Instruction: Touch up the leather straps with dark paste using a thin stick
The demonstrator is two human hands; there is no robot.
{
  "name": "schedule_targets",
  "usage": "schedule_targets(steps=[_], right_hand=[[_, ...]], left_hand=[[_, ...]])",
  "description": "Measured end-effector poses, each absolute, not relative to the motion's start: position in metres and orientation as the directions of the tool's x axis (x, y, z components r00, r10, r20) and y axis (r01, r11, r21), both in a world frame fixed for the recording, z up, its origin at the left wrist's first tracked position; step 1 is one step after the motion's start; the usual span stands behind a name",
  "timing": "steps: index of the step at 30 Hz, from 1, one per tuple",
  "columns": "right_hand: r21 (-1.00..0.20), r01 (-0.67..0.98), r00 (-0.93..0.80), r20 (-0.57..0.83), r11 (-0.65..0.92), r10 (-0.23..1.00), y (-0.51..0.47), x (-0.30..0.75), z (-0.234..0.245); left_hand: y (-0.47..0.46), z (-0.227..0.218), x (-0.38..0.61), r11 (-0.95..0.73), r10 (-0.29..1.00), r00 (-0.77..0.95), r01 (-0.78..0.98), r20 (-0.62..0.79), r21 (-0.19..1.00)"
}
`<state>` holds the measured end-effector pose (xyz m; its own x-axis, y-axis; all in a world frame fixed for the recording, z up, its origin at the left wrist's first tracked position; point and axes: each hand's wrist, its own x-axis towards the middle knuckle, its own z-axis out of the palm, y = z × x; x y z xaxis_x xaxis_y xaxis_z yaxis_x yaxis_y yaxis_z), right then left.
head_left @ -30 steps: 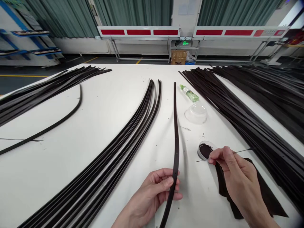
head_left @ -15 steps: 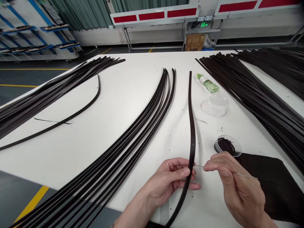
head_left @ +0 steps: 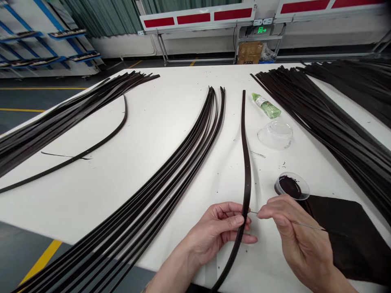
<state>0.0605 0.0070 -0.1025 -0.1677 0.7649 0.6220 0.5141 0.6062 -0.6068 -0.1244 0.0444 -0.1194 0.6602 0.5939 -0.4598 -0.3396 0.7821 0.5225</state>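
Left hand (head_left: pixel 219 228): thumb and fingers pinching single black strip (head_left: pixel 247 175); strip extends away over counter (head_left: pixel 159 134). Right hand (head_left: pixel 302 236): curled round thin metal rod (head_left: pixel 254 212), tip at strip's right edge; exact contact cannot be told. Handling, as judged: pinch best kept close to tip, strip edge steady, rod light and even. Dark sheet (head_left: pixel 354 240), partly behind right hand. Clear dish (head_left: pixel 306 190), dark contents, beside sheet. Clear lid-like dome (head_left: pixel 276 136), beyond dish. Green bottle (head_left: pixel 269 107), beyond dome.
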Motion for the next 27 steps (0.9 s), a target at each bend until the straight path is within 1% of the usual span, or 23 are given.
schedule_targets(steps=[9,12,15,19,22,25,27], right_hand=[[-0.570,0.531,-0.173,0.652,0.627,0.738,0.007,0.056,-0.101],[-0.544,0.528,-0.183,0.678,0.653,0.712,0.007,0.055,-0.101],[-0.556,0.543,-0.152,0.672,0.629,0.725,0.007,0.055,-0.101],[-0.565,0.541,-0.171,0.651,0.623,0.740,0.007,0.056,-0.101],[-0.602,0.552,-0.138,0.617,0.577,0.775,0.004,0.057,-0.103],[-0.672,0.514,-0.108,0.565,0.532,0.818,-0.003,0.060,-0.108],[-0.749,0.483,0.042,0.537,0.453,0.843,-0.008,0.061,-0.113]], left_hand=[[0.045,-0.119,-0.124,0.783,0.592,0.666,-0.340,-0.455,0.520],[0.045,-0.119,-0.124,0.783,0.595,0.660,-0.344,-0.459,0.519],[0.044,-0.119,-0.124,0.781,0.596,0.656,-0.341,-0.463,0.523],[0.045,-0.118,-0.125,0.777,0.600,0.657,-0.343,-0.457,0.527],[0.044,-0.118,-0.124,0.778,0.600,0.655,-0.342,-0.459,0.528],[0.044,-0.119,-0.124,0.772,0.604,0.657,-0.341,-0.451,0.536],[0.044,-0.119,-0.124,0.768,0.609,0.655,-0.345,-0.447,0.539]])
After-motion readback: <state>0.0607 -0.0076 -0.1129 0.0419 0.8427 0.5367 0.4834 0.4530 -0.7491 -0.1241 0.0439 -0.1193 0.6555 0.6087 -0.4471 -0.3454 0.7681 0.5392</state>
